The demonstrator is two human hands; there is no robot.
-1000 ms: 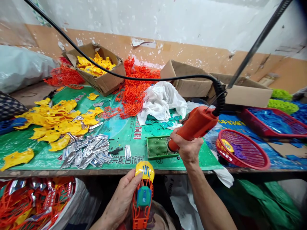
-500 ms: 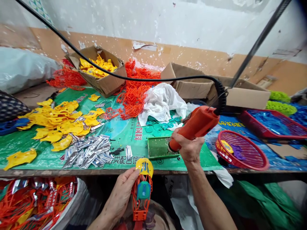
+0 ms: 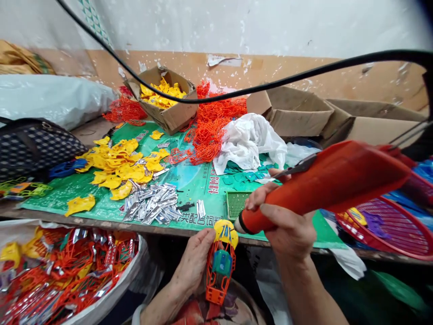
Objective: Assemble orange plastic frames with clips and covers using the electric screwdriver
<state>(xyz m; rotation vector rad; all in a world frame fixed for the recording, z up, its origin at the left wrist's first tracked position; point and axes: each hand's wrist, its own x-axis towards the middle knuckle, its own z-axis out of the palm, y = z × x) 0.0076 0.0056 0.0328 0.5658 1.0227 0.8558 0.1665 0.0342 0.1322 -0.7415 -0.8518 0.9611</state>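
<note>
Between the thumb and fingers of my left hand [image 3: 194,259] is a plastic toy car body [image 3: 221,264], with an orange frame, a teal middle piece and a yellow end facing the table. My right hand [image 3: 284,221] is wrapped round a red electric screwdriver [image 3: 324,185], tilted so that its tip is at the yellow end of the toy. Whether the tip touches a screw is too small to tell. Just past the tool stands a green mesh tray [image 3: 237,204], partly hidden by my right hand. Silver metallic strips [image 3: 154,203] lie heaped beyond my left hand.
Yellow parts [image 3: 125,164] are piled at the left, with a cardboard box [image 3: 179,113] behind. A white sack [image 3: 142,262] of assembled pieces stands below the table edge. A red basket [image 3: 402,225] sits at the right. A black cable [image 3: 270,83] hangs across the view.
My right hand has brought the screwdriver from above the green tray down to the yellow end of the toy. The view has shifted left.
</note>
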